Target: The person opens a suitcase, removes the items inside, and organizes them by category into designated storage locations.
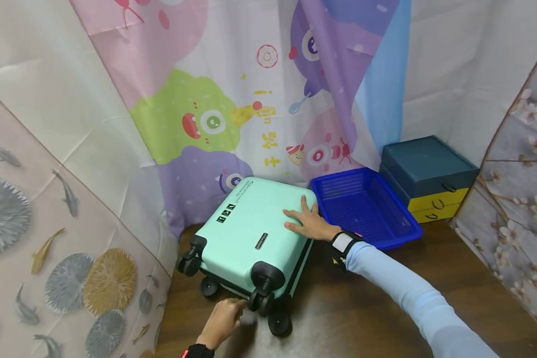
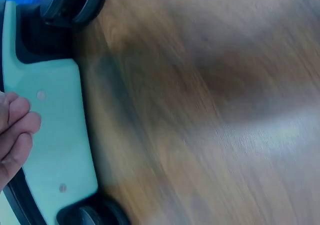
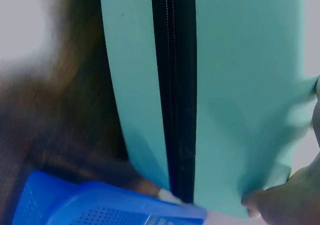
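Observation:
A mint-green hard-shell suitcase [image 1: 246,238] lies on its broad side, its black wheels [image 1: 264,291] toward me. My right hand [image 1: 312,222] rests on its upper face near the far right corner, fingers spread. In the right wrist view the thumb [image 3: 280,202] lies against the shell, beside the black zipper band [image 3: 175,85]. At the wheeled end, my left hand [image 1: 222,320] reaches in low beside a wheel. Its curled fingers [image 2: 20,130] overlap the suitcase's underside [image 2: 55,115] in the left wrist view; I cannot tell whether they pinch anything.
A blue plastic basket [image 1: 362,199] stands right of the suitcase, close to its corner. Behind it at the right is a dark teal box [image 1: 429,164] with yellow drawers [image 1: 438,205]. Everything stands on a brown wooden tabletop [image 1: 362,308], with a cartoon-printed curtain [image 1: 232,74] behind.

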Demonstrator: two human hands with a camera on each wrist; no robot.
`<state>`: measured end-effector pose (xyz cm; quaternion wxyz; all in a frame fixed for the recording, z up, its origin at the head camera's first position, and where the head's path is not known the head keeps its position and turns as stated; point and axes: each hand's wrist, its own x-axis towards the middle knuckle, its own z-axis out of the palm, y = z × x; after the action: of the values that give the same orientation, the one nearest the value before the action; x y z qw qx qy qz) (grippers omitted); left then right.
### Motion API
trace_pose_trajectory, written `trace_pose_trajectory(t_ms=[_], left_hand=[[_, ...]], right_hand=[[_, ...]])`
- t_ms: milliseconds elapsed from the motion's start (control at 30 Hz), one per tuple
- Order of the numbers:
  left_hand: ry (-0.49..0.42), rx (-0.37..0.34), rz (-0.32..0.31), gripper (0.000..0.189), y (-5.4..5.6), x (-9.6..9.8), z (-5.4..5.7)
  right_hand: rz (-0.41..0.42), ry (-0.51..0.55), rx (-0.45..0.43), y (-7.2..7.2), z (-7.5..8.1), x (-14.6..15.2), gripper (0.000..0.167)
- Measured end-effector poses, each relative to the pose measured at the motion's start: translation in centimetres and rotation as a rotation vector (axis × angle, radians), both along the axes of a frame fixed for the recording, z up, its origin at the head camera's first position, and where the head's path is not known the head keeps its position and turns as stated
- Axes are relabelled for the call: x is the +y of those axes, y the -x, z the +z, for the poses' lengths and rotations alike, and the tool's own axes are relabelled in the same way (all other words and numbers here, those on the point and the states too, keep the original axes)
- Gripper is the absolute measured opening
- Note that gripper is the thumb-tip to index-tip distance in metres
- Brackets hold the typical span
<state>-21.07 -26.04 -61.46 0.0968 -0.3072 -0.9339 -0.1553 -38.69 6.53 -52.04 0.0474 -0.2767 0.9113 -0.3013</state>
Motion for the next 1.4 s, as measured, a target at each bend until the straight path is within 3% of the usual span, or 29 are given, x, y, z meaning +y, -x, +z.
trace_pose_trajectory(t_ms=[133,300,467,600,733,967,1167,1400], left_hand=[[0.001,0.001,-0.042,0.021,0.1,1.9,-0.1],[-0.017,0.027,-0.062,0.035,0.4,3.7,-0.3],[-0.016,-0.016,-0.049,0.037,0.8,4.7,-0.4],[-0.017,-0.065,-0.046,0.023,1.4,4.3,0.1],[-0.028,-0.090,-0.024,0.029,1.7,2.5,0.6],[-0.015,-0.036,0.048,0.027,1.5,-0.4,0.5],[-0.029,-0.009,-0.002,0.029,1.4,0.5,0.2],[-0.012,-0.023,0.007,0.024,1.4,2.5,0.1]], right_hand=[[0.059,0.026,0.010,0.5,0.3,0.8,0.055],[0.020,0.002,0.080,0.2,0.7,0.0,0.048],[-0.012,-0.041,-0.029,-1.2,0.9,-1.8,0.061],[-0.044,-0.038,-0.067,-1.5,0.9,-2.2,0.073],[-0.031,-0.017,-0.043,-1.4,0.8,-2.1,0.070],[-0.025,-0.016,-0.076,-1.9,0.6,-1.9,0.070],[0.005,-0.006,-0.093,-1.4,0.7,-1.3,0.069],[0.054,-0.016,-0.121,0.0,1.1,-0.5,0.064]])
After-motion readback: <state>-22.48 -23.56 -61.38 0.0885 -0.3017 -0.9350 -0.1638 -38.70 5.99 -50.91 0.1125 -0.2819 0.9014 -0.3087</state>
